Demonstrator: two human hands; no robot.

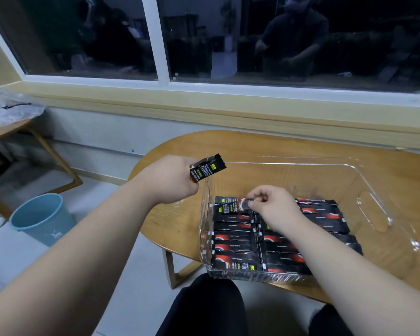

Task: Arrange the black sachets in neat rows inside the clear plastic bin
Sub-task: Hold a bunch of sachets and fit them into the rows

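The left hand [170, 180] is gripping 1 black sachet [207, 169] above the left wall of the clear plastic bin [325, 164]. The right hand [272, 207] is pinching a second sachet [230, 207] inside, over the rows of sachets [235, 241]. The bin is sitting on the desk [180, 219].

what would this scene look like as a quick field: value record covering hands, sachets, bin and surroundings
left hand: grips a spare sachet in the air, just outside the bin's left wall
right hand: inside the bin, pinches the end of the far sachet at the far end of the left row
laid sachets: flat, side by side in rows, filling the near part of the bin
clear plastic bin: on the wooden table, far part bare
floor: blue wastebasket to the left
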